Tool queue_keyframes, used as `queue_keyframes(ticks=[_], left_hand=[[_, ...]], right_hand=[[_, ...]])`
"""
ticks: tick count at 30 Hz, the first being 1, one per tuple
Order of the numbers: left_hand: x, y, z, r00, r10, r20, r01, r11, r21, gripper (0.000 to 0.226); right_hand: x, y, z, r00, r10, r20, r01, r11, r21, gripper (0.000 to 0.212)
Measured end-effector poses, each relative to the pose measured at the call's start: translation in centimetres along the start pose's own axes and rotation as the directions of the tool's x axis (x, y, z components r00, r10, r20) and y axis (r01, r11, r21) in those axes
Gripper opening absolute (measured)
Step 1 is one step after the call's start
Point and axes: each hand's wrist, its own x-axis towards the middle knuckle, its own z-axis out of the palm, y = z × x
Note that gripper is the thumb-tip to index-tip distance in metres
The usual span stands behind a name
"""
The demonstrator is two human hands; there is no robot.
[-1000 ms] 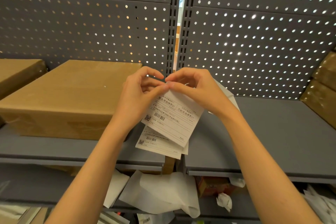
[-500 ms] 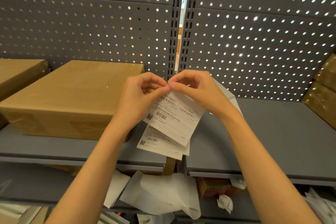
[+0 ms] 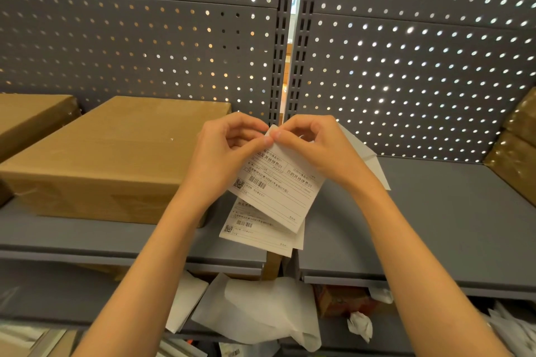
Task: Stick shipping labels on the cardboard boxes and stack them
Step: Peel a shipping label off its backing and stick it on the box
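Observation:
My left hand (image 3: 224, 153) and my right hand (image 3: 322, 148) meet in front of me, both pinching the top corner of a small stack of white shipping labels (image 3: 278, 194) printed with barcodes and QR codes. The labels hang down tilted over the gap between two shelves. A second label sheet (image 3: 255, 232) shows below the front one. A flat brown cardboard box (image 3: 110, 153) lies on the left grey shelf (image 3: 87, 238), just left of my left hand. No label is visible on its top.
Another cardboard box (image 3: 32, 116) sits at the far left, and wrapped brown boxes (image 3: 516, 148) at the far right. The right grey shelf (image 3: 435, 226) holds a white sheet (image 3: 365, 159) behind my right hand. Crumpled backing papers (image 3: 255, 307) lie on the lower shelf. A perforated panel (image 3: 145, 46) backs the shelves.
Both hands stay together on the labels' top corner, with only small finger shifts. The fingertips now pinch a little corner of paper that sticks up.

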Motion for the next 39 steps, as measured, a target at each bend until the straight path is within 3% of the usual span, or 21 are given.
queue_keyframes(ticks=[9,20,24,28,31,36,39], left_hand=[[0.1,0.2,-0.2,0.999,0.04,0.028,-0.041,0.999,0.036,0.008],[0.2,0.0,-0.2,1.0,0.019,0.025,-0.018,0.999,-0.038,0.005],[0.3,-0.2,-0.4,0.998,0.012,-0.063,-0.014,0.999,-0.036,0.012],[0.3,-0.3,-1.1,0.996,-0.009,-0.089,0.003,0.998,-0.064,0.014],[0.2,-0.2,-1.2,0.997,-0.018,-0.074,0.012,0.997,-0.078,0.014],[-0.2,0.0,-1.4,0.999,-0.042,-0.032,0.04,0.996,-0.08,0.009],[-0.3,0.2,-1.5,0.999,-0.045,-0.026,0.042,0.994,-0.103,0.01]], right_hand=[[0.1,-0.1,0.2,0.999,0.023,-0.046,-0.025,0.999,-0.032,0.025],[-0.1,-0.2,0.4,0.987,0.091,-0.131,-0.097,0.995,-0.037,0.063],[-0.3,-0.5,0.0,0.989,0.136,-0.066,-0.132,0.989,0.059,0.067],[-0.3,-0.5,-1.1,0.969,0.246,0.01,-0.241,0.939,0.247,0.045],[-0.3,-0.2,-1.6,0.967,0.223,0.121,-0.251,0.911,0.326,0.026],[-0.4,-0.4,-2.4,0.928,0.179,0.326,-0.308,0.863,0.401,0.038],[-0.3,-0.3,-2.4,0.915,0.172,0.365,-0.304,0.889,0.342,0.035]])
